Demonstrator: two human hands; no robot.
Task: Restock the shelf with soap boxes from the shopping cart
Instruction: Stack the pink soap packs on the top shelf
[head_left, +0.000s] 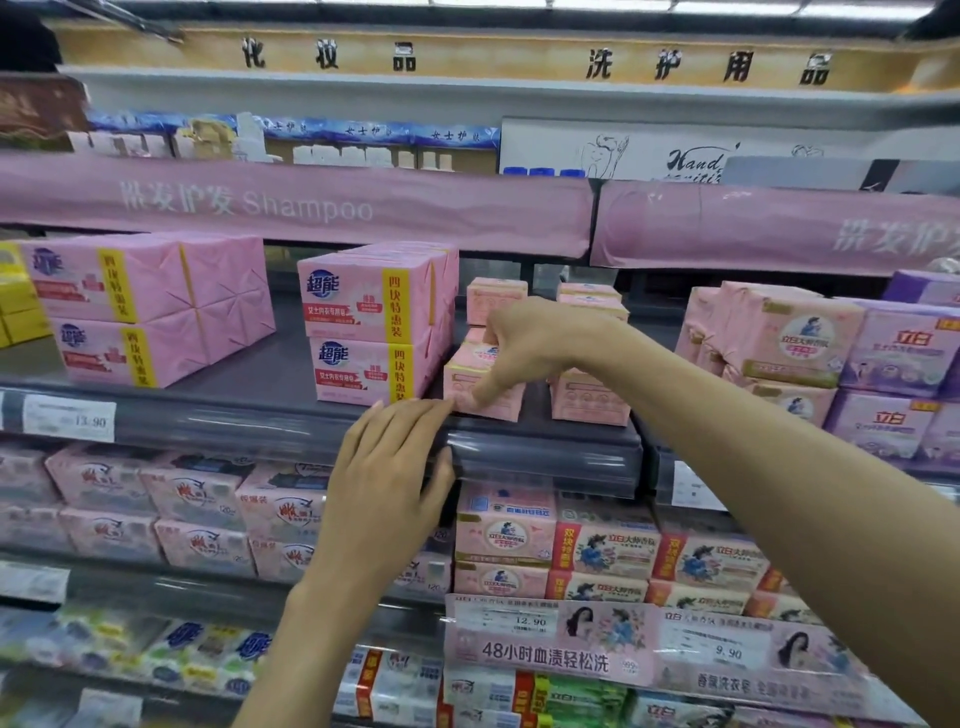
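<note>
- Left hand (395, 457) laid flat on shelf (545, 457) front edge, fingers straight, nothing held.
- Soap box (460, 371) sat at shelf front edge, pinched by right hand (524, 351).
- Judged light, stiff carton; best gripped across sides.

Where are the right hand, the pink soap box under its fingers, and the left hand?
right hand (524, 340), head view, on the back of the hand.
soap box (504, 406), head view, on its front face, lower right.
left hand (392, 467), head view, on the back of the hand.
</note>
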